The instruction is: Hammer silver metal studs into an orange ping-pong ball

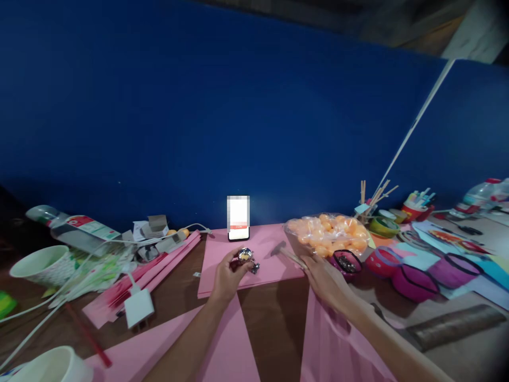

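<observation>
My left hand (228, 277) pinches a shiny silver, rounded metal piece (245, 254) between thumb and fingers, above pink paper sheets (217, 265). A cluster of small shiny metal bits (255, 268) shows by the thumb tip; whether it is joined to the rounded piece I cannot tell. My right hand (324, 278) is on the end of the wooden handle of a hammer (292, 257), its fingers closed over it. The hammer head points left over the pink paper. Just right of that hand is a purple fabric bowl (347, 263) with small dark shiny pieces inside.
A lit phone (238, 218) stands upright at the back. Orange balls in a clear bag (328, 233) lie behind my right hand. Fabric bowls (415, 281) sit further right. A bottle (89, 229), cables and a white charger (139, 307) crowd the left.
</observation>
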### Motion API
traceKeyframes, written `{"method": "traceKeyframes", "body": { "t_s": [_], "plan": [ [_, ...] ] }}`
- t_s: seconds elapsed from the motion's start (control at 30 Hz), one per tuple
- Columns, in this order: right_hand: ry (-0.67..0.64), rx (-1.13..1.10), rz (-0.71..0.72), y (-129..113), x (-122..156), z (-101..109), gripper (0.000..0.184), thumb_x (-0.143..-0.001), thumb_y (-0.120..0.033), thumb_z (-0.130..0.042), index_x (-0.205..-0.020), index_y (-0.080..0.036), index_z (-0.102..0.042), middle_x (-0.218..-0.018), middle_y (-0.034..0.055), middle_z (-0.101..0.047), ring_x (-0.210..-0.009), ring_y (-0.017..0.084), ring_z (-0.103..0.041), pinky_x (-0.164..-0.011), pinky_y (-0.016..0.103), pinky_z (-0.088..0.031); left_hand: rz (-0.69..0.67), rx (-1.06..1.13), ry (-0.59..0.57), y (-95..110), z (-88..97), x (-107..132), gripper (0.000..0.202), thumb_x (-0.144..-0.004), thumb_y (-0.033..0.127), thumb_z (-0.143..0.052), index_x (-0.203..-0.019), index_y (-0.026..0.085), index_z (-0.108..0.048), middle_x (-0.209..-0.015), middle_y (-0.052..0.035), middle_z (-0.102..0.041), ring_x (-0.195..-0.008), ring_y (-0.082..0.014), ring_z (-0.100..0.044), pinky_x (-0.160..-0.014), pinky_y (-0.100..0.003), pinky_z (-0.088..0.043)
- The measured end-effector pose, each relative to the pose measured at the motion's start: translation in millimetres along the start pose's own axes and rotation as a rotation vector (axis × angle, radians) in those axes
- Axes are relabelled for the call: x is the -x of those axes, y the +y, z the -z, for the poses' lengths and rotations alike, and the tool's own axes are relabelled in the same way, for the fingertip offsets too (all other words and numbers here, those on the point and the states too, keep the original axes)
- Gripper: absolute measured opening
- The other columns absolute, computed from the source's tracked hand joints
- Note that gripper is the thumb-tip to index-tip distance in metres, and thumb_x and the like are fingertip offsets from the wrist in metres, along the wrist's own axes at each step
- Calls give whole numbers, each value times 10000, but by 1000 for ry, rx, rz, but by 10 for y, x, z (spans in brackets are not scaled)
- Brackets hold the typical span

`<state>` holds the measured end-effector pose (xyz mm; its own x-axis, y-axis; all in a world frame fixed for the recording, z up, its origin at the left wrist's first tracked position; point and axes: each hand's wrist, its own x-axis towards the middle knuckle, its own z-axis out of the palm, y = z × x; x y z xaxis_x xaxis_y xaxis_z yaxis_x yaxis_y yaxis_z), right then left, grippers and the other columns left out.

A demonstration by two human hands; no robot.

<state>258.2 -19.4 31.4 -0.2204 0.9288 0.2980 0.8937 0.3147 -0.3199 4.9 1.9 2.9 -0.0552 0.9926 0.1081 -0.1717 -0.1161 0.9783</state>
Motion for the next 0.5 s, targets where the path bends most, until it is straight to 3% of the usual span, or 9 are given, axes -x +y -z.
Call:
{"method": "traceKeyframes", "body": {
  "t_s": [0.1, 0.23, 0.3, 0.4, 0.5],
  "plan": [
    [-8, -95, -2, -132, 13, 133, 277, -845, -235, -339, -1040, -195, -532, -957, 82, -597, -893, 211, -556, -760, 317, -420, -1, -43, 1, 36, -2, 13, 574, -608, 285, -685, -1138, 151, -510, -912, -80, -665, -820, -196, -629, -761, -351, -507],
    [-79, -323, 4, -472, 64, 404, 264, -883, -275, -322, -1030, -185, -522, -730, 17, -598, -691, 152, -566, -633, 250, -425, -18, -81, 19, 1, -8, 17, 555, -619, 294, -677, -1134, 160, -517, -942, -82, -657, -829, -189, -625, -775, -342, -499],
    [-89, -389, 59, -652, 87, 506, 242, -874, -273, -364, -1039, -189, -521, -793, 22, -600, -723, 147, -560, -643, 238, -416, -37, -74, 18, -32, -13, 15, 556, -622, 286, -677, -1136, 160, -508, -952, -81, -651, -819, -184, -625, -763, -336, -504],
    [-69, -395, 104, -833, 105, 536, 221, -872, -231, -366, -1016, -196, -530, -891, 46, -594, -788, 157, -549, -691, 248, -406, -64, -91, -18, -46, -24, 18, 503, -645, 280, -660, -1111, 145, -523, -913, -81, -653, -792, -182, -624, -751, -339, -509],
    [-104, -372, 106, -885, 97, 461, 217, -870, -230, -359, -956, -194, -555, -825, 53, -594, -741, 166, -543, -679, 260, -405, -86, -60, -37, -12, -39, 30, 453, -657, 276, -649, -1079, 143, -550, -888, -69, -651, -784, -181, -619, -742, -333, -509]
  ]
}}
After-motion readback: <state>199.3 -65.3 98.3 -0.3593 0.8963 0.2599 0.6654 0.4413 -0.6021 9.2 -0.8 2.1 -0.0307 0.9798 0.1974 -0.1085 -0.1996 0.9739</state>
